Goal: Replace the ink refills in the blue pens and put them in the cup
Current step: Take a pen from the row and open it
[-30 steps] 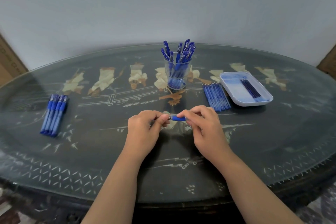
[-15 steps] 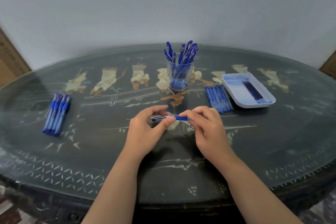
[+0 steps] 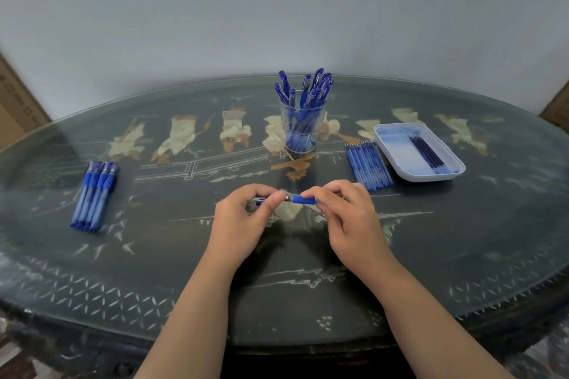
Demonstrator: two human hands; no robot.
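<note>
Both hands hold one blue pen (image 3: 303,200) level above the table (image 3: 308,301): the left hand (image 3: 243,224) curls round the barrel, hiding most of it, the right hand (image 3: 351,218) pinches the blue grip. The cup (image 3: 302,129) stands beyond, full of pens.

Noted glossy, reflective glass over table (image 3: 462,255); dark lacquered wood with pale inlay beneath. Found cup (image 3: 300,129) clear and smooth; glass or plastic, cannot tell. Recorded pen (image 3: 303,200) with matt blue grip, clear plastic barrel; likewise pens (image 3: 94,194) at left. Logged refills (image 3: 368,164) as translucent plastic tubes. Rated tray (image 3: 397,144) smooth white plastic, slight sheen. Marked wall (image 3: 277,9) matt, even.
</note>
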